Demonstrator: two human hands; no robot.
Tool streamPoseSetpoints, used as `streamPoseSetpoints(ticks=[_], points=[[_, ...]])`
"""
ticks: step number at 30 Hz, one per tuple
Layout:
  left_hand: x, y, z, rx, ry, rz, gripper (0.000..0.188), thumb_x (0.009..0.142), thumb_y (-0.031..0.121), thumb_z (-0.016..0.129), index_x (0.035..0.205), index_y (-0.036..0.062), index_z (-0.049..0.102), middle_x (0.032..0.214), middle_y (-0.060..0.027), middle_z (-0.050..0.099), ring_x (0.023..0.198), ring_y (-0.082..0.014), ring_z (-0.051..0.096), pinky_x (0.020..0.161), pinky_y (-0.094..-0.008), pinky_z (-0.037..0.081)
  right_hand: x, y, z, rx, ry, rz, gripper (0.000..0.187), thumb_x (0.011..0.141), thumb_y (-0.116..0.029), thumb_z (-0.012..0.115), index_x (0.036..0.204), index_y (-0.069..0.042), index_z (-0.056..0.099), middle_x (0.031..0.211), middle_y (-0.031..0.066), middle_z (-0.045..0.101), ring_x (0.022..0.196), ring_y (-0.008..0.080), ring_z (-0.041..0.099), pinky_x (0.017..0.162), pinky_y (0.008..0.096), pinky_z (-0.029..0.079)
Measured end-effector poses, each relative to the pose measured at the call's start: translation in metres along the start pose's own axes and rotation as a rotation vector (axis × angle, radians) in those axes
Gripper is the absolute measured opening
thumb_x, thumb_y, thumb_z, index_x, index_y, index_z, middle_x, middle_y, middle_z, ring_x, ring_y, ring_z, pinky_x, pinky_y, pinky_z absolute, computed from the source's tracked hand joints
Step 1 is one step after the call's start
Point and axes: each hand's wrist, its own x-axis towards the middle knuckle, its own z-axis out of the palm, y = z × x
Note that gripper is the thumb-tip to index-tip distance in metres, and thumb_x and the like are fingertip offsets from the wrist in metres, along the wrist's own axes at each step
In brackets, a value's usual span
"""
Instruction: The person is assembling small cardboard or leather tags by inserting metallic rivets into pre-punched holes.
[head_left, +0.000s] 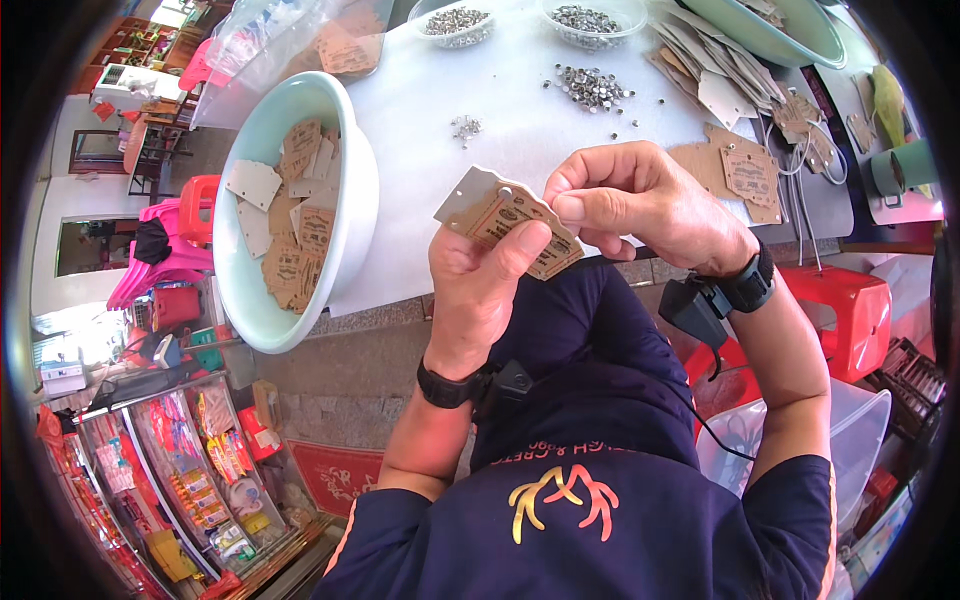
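Observation:
My left hand point(477, 285) grips a brown printed cardboard tag point(515, 228), its thumb pressed across the front. The tag is tilted over the near edge of the table, and a small round metal piece shows near its top edge. At the tag's right edge, my right hand point(625, 205) has thumb and forefinger pinched together; what sits between them is hidden. Beyond my hands lie a pile of small silvery metal snap pieces point(592, 88) and a smaller cluster of tiny metal pieces point(466, 128).
Left on the white table point(400, 170) stands a pale green basin point(355, 215) of cardboard tags. Two clear bowls point(455, 38) of metal pieces stand at the back. Stacked tags point(715, 75) and loose tags point(750, 178) lie right, by white cords. A red stool point(845, 310) stands right.

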Motion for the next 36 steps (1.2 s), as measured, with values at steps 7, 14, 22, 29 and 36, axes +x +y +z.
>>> streamPoseSetpoints(ticks=[7, 14, 22, 29, 36], points=[[0.001, -0.003, -0.003, -0.090, -0.035, -0.018, 0.025, 0.090, 0.016, 0.066, 0.111, 0.0053, 0.057, 0.102, -0.0041, 0.064, 0.093, -0.0138, 0.062, 0.082, -0.0316, 0.051, 0.003, 0.008, 0.012, -0.183, 0.118, -0.151, 0.020, 0.093, -0.024, 0.064, 0.097, -0.004, 0.064, 0.071, -0.0066, 0.054, 0.060, -0.0001, 0.044, 0.052, 0.0169, 0.035], [0.001, -0.006, -0.005, -0.248, -0.041, -0.034, 0.024, 0.091, 0.015, 0.066, 0.112, 0.0051, 0.061, 0.105, -0.0040, 0.065, 0.095, -0.0133, 0.062, 0.083, -0.0309, 0.052, 0.000, 0.007, 0.019, -0.139, 0.171, -0.165, 0.022, 0.092, -0.025, 0.065, 0.095, -0.004, 0.064, 0.073, -0.0078, 0.054, 0.062, -0.0008, 0.043, 0.052, 0.0172, 0.034], [0.002, -0.007, -0.007, -0.214, -0.059, 0.005, 0.025, 0.090, 0.015, 0.067, 0.112, 0.0054, 0.061, 0.104, -0.0045, 0.065, 0.096, -0.0143, 0.062, 0.085, -0.0321, 0.051, -0.004, 0.005, 0.029, -0.152, 0.248, -0.166, 0.021, 0.092, -0.023, 0.065, 0.094, -0.003, 0.064, 0.075, -0.0070, 0.056, 0.064, -0.0006, 0.046, 0.053, 0.0171, 0.035], [0.002, -0.009, -0.008, -0.216, -0.070, 0.018, 0.026, 0.090, 0.015, 0.067, 0.112, 0.0053, 0.059, 0.105, -0.0048, 0.063, 0.097, -0.0148, 0.061, 0.085, -0.0329, 0.051, -0.007, 0.010, 0.033, -0.143, 0.294, -0.219, 0.018, 0.091, -0.020, 0.065, 0.094, -0.002, 0.064, 0.077, -0.0065, 0.057, 0.067, -0.0005, 0.047, 0.057, 0.0169, 0.037], [0.003, -0.010, -0.008, -0.160, -0.058, 0.040, 0.026, 0.088, 0.014, 0.068, 0.110, 0.0041, 0.060, 0.100, -0.0037, 0.064, 0.094, -0.0142, 0.061, 0.084, -0.0324, 0.051, -0.009, 0.003, 0.029, -0.165, 0.250, -0.142, 0.026, 0.092, -0.023, 0.064, 0.097, 0.003, 0.064, 0.077, -0.0016, 0.062, 0.069, 0.0016, 0.054, 0.058, 0.0187, 0.045]])
